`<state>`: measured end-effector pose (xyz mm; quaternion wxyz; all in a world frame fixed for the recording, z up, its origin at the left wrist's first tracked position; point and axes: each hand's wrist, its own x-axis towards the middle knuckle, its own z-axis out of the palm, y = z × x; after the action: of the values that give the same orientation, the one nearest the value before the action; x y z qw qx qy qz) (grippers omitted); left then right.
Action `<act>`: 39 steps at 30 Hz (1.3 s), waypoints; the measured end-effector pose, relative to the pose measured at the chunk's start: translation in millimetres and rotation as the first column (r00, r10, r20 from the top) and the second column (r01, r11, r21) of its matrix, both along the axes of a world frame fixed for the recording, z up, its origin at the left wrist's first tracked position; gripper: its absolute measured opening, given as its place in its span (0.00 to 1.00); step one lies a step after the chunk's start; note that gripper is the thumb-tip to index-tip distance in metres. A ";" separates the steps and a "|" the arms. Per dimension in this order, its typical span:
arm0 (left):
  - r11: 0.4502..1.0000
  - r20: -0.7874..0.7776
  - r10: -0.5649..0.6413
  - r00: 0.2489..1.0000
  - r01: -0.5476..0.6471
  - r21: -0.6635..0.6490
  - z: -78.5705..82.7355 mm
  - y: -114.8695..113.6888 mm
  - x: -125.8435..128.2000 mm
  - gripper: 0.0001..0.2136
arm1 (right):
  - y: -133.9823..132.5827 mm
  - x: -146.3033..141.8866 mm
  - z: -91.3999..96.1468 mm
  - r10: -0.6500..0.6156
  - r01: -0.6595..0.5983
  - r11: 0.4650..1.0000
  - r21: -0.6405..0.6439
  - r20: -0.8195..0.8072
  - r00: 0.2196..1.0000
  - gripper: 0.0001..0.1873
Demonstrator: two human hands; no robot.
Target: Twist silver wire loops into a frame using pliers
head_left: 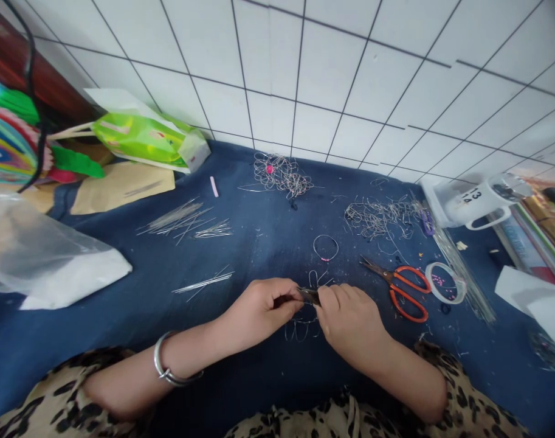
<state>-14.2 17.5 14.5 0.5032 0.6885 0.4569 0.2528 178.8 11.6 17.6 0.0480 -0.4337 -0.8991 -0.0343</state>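
My right hand [350, 319] is closed around a pair of pliers [310, 295]; only the dark metal jaws show, pointing left. At the jaw tips, my left hand [263, 307] pinches a thin wire, mostly hidden by the fingers. Bent wire pieces [299, 330] lie just below the hands, and more show just above them. Beyond the hands rests a wire ring [325, 248] with small pink beads on its lower edge. Orange-handled scissors [409, 293] lie right of my right hand, beside a round clear container [445, 283] holding pink beads.
Straight wires [203, 283] lie left of my hands, with larger bundles [179, 218] behind. Tangled wire heaps [281, 175] sit near the tiled wall. A white mug [480, 204] lies at the right, a plastic bag [44, 255] at the left, a green packet [140, 140] behind it.
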 end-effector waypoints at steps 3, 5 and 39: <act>1.000 0.010 0.001 1.000 0.000 -0.029 0.3 0.7 -0.5 0.07 | 3.0 2.1 0.9 0.037 -0.037 0.999 -0.006 0.020 0.999 0.07; 0.999 0.017 0.003 1.000 -0.002 -0.050 1.0 1.1 -0.8 0.07 | 5.1 3.4 1.8 0.061 -0.061 0.998 -0.029 0.020 0.998 0.07; 0.937 0.186 0.040 0.982 0.028 -0.347 2.6 3.6 -1.7 0.06 | 12.2 8.5 -6.9 -0.045 -0.013 0.956 -0.292 -0.192 0.980 0.10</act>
<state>-15.9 21.0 17.1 0.6576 0.5599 0.4462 0.2343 187.3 23.8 10.7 0.0715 -0.4446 -0.8816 0.1415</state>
